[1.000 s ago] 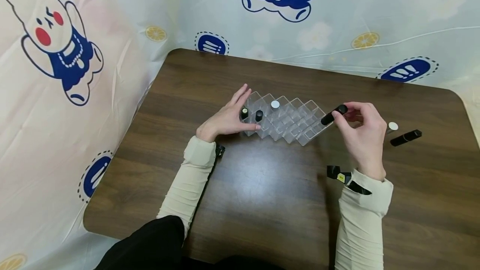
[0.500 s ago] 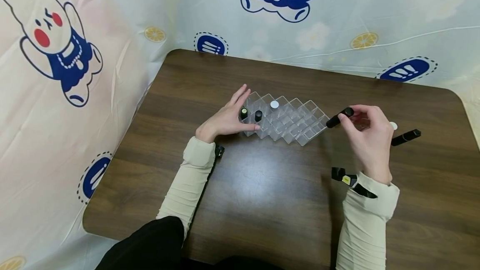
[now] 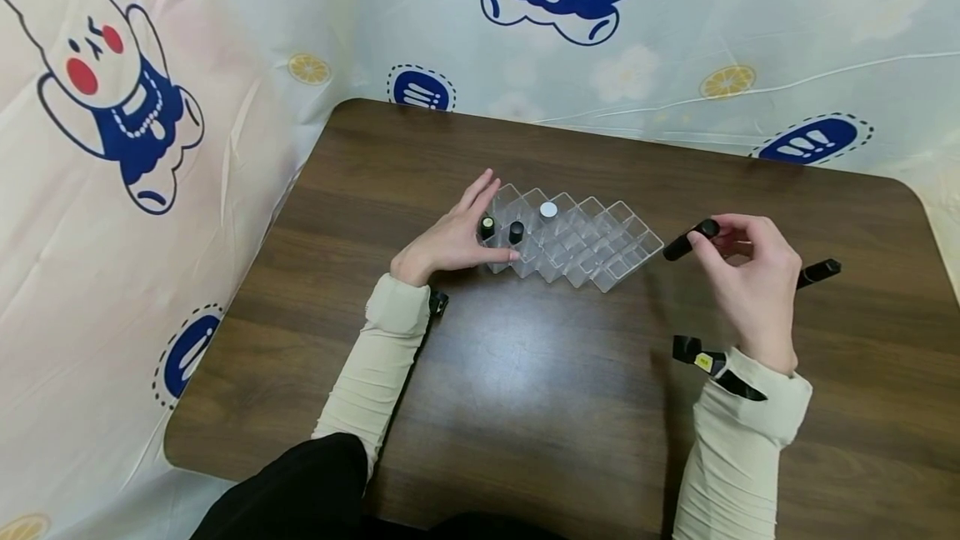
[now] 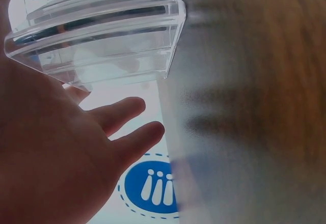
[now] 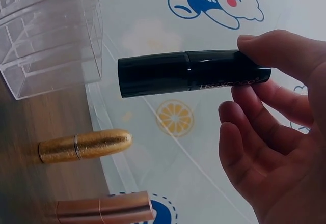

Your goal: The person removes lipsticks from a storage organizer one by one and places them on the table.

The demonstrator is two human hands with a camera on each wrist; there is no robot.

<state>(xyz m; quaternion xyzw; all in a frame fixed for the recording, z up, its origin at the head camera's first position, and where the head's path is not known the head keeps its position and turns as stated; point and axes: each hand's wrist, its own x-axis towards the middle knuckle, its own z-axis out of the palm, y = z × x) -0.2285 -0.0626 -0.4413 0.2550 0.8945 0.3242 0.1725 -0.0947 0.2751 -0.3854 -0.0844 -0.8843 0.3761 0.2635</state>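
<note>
A black lipstick tube (image 3: 690, 241) is pinched between the thumb and fingertips of my right hand (image 3: 757, 277). It tilts in the air, just right of a clear lipstick organizer (image 3: 611, 261) with many diagonal compartments. My left hand (image 3: 446, 244) rests against the organizer's left end, thumb along the front side and fingers stretched out straight toward the back. Three items stand in the organizer's left part: two dark tubes (image 3: 516, 232) and a white-topped one (image 3: 548, 210). In the left wrist view, the organizer's clear wall (image 4: 127, 46) hides part of the left hand.
Beyond the right hand, a dark tube (image 3: 820, 272) is partly covered by that hand. The right wrist view shows a gold lipstick (image 5: 84, 146) and a rose-gold lipstick (image 5: 104, 210) standing on the wooden table (image 3: 525, 440). Printed curtains (image 3: 645, 98) border the table's back and left.
My right hand has moved right and slightly toward me with the black lipstick, away from the organizer. It now covers the white-topped tube on the right. The left hand stays in place.
</note>
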